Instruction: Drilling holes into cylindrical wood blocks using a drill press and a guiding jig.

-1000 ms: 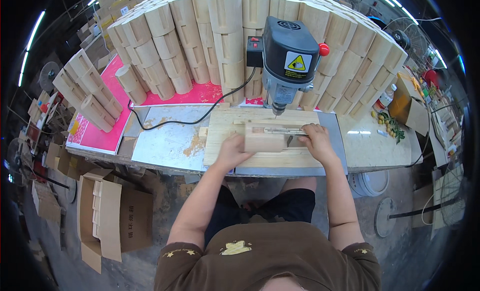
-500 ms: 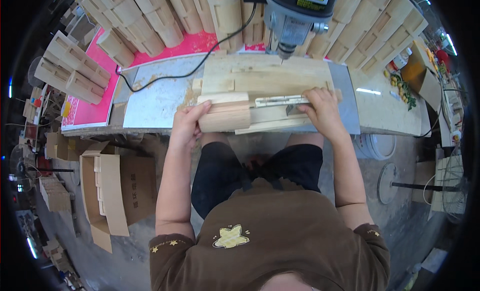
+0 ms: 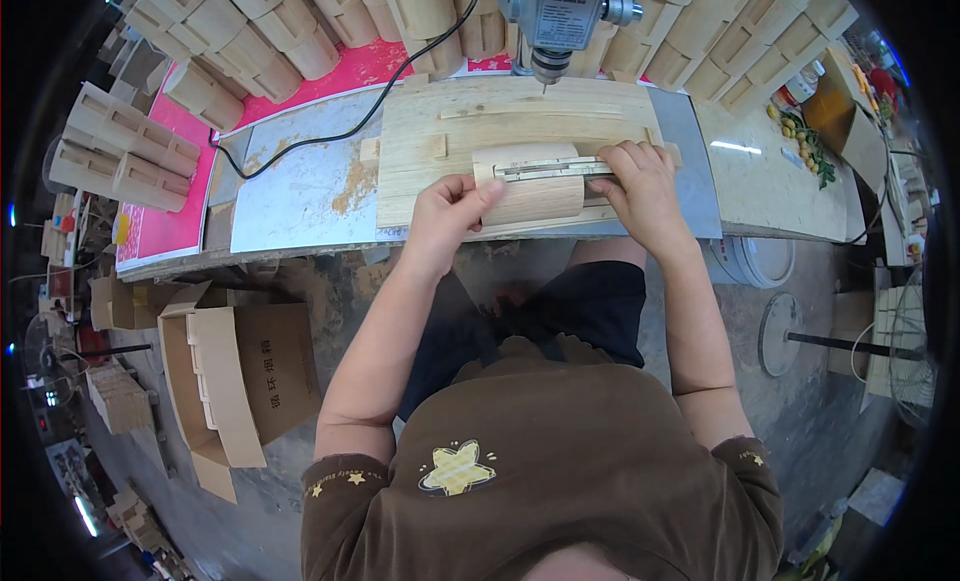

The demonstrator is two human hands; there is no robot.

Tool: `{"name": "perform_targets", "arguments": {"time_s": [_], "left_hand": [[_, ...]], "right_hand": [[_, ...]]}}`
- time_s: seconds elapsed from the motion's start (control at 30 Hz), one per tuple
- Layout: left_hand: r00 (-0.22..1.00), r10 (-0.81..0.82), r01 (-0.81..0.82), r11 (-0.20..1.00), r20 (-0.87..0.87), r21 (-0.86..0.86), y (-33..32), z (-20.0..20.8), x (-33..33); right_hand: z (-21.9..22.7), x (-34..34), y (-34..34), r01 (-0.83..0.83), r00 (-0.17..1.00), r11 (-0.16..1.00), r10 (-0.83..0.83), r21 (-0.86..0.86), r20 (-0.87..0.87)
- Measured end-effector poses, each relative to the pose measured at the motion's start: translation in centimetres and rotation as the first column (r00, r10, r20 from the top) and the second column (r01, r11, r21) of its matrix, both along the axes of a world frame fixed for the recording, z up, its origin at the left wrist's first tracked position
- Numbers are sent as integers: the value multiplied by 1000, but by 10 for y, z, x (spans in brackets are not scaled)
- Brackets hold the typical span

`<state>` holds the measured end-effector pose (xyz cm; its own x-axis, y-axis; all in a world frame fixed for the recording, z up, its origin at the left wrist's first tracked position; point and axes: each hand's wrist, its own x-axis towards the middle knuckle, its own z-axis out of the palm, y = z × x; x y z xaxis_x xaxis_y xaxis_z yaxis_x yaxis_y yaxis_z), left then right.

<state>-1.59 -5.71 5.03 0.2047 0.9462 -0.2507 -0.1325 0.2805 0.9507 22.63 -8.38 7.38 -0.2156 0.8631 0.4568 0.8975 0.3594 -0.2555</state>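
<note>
A pale wooden cylinder point(image 3: 540, 199) lies sideways near the front edge of the wooden board point(image 3: 410, 196). My left hand point(image 3: 447, 216) grips its left end, thumb on top. A narrow pale strip with metal along it point(image 3: 545, 169) runs lengthwise at the cylinder's upper side. My right hand point(image 3: 642, 189) is closed on the strip's right end, just beyond the cylinder's right end; its fingertips are partly hidden. Above and behind the cylinder hangs the drill chuck point(image 3: 550, 65) with a thin bit, apart from the wood.
Slotted wooden cylinders point(image 3: 265, 71) stand in rows along the back, with others point(image 3: 125, 156) at the left on a pink sheet. A black cable point(image 3: 345, 133) crosses the bench. An open cardboard box point(image 3: 245, 381) stands on the floor at left, a white bucket point(image 3: 755, 261) at right.
My left hand has moved right with the cylinder, which now lies alongside the strip rather than left of it. My right hand stays at the strip's right end. The view has shifted slightly.
</note>
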Motion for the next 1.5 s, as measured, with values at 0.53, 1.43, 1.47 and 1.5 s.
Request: {"name": "perform_targets", "arguments": {"time_s": [0.53, 1.43, 1.47, 1.5], "left_hand": [[604, 428, 315, 647, -673, 694, 36, -47, 23], [614, 373, 323, 685, -695, 653, 62, -48, 0], [613, 378, 323, 682, -694, 656, 62, -48, 0], [613, 382, 322, 679, -692, 660, 63, -49, 0]], "right_hand": [[-18, 21, 53, 182, 981, 971, -191, 156, 41], [173, 7, 122, 306, 909, 900, -180, 310, -376], [174, 11, 111, 326, 926, 902, -245, 284, -287], [173, 13, 100, 349, 932, 901, -305, 260, -193]]}}
